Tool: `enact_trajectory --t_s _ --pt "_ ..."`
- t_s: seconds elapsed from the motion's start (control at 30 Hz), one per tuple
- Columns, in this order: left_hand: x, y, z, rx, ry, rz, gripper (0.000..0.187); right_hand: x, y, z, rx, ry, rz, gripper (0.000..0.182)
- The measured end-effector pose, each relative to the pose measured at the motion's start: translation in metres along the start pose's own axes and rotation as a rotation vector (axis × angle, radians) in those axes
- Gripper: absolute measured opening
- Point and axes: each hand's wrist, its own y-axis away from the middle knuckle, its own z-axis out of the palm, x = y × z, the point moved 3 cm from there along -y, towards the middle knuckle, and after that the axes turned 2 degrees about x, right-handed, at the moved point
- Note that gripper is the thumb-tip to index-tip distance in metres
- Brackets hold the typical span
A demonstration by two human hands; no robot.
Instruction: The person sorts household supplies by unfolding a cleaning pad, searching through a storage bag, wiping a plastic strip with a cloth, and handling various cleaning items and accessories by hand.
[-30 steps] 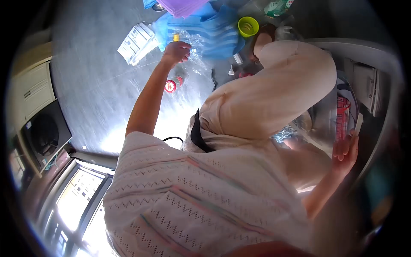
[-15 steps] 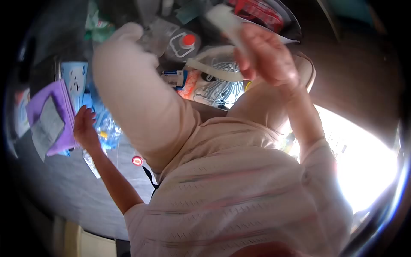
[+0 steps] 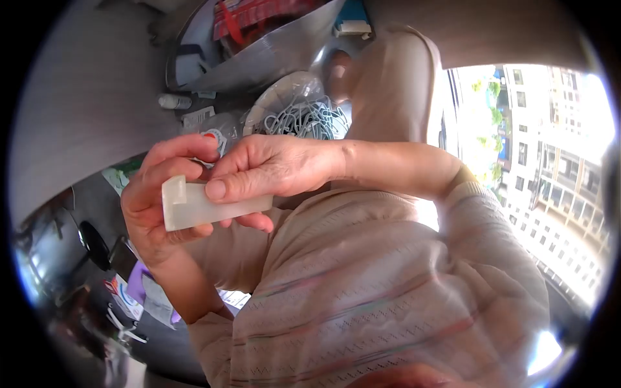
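Observation:
A small oblong case [image 3: 220, 210] of cloudy white plastic, with a raised lip at its left end, is held up in front of my torso. My right hand [image 3: 278, 169] grips it from above, thumb pressed flat on the near face and fingertips showing below. Around the left end curls my left hand [image 3: 147, 204], its fingers partly hidden behind the case. Just beyond the hands lies a round pale container [image 3: 259, 111] with a tangle of grey-white cables [image 3: 307, 121] in it.
A large silvery bag [image 3: 259, 61] with red packaging stands at the far side. Near it lies a small white bottle [image 3: 174, 101]. Purple cloth [image 3: 137, 282] and a white box [image 3: 123, 296] are at lower left. A bright window [image 3: 530, 149] is on the right.
My right hand has come down and left with the plastic case. My left hand has risen from beside the purple cloth and now holds the case too. The view has turned.

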Motion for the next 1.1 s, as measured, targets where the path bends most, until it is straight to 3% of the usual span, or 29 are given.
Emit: enact_trajectory --t_s 0.1,0.17,0.2,0.27,0.3,0.4,0.47,0.53,0.63,0.7,1.03,1.1 --pt "-0.017 -0.032 0.030 -0.039 0.139 -0.113 0.040 -0.020 0.027 -0.013 0.094 0.171 -0.111 0.036" --pt "-0.027 -0.055 0.039 -0.193 0.133 0.027 0.038 -0.031 0.044 -0.016 0.157 0.190 -0.240 0.038" --pt "-0.030 -0.064 0.044 -0.258 0.132 0.093 0.037 -0.036 0.055 -0.023 0.269 0.464 -0.314 0.037" --pt "-0.029 -0.071 0.050 -0.161 0.069 0.008 0.033 -0.046 0.084 -0.036 0.495 1.004 -0.419 0.036" --pt "-0.026 -0.070 0.050 -0.108 0.033 -0.032 0.031 -0.054 0.106 -0.039 0.617 1.048 -0.655 0.032" --pt "-0.024 -0.079 0.040 -0.045 0.101 -0.220 0.026 -0.079 0.187 -0.081 0.848 0.374 -0.685 0.023" --pt "-0.028 -0.090 0.052 0.002 0.136 -0.240 0.024 -0.082 0.251 -0.130 1.178 0.620 -0.640 0.027" --pt "-0.035 -0.092 0.049 0.086 0.165 -0.208 0.022 -0.061 0.282 -0.164 1.519 0.515 -0.365 0.043" --pt "-0.044 -0.093 0.047 0.197 0.248 -0.209 0.018 -0.037 0.284 -0.194 1.508 0.336 -0.293 0.048" --pt "-0.050 -0.093 0.043 0.265 0.296 -0.227 0.017 -0.035 0.266 -0.214 1.448 0.250 -0.421 0.042" --pt "-0.067 -0.085 0.013 0.421 0.407 -0.340 0.013 -0.171 0.144 -0.261 1.140 0.570 -0.544 0.037" --pt "-0.069 -0.081 0.007 0.431 0.461 -0.337 0.013 -0.185 0.127 -0.271 1.254 0.822 -0.546 0.038"
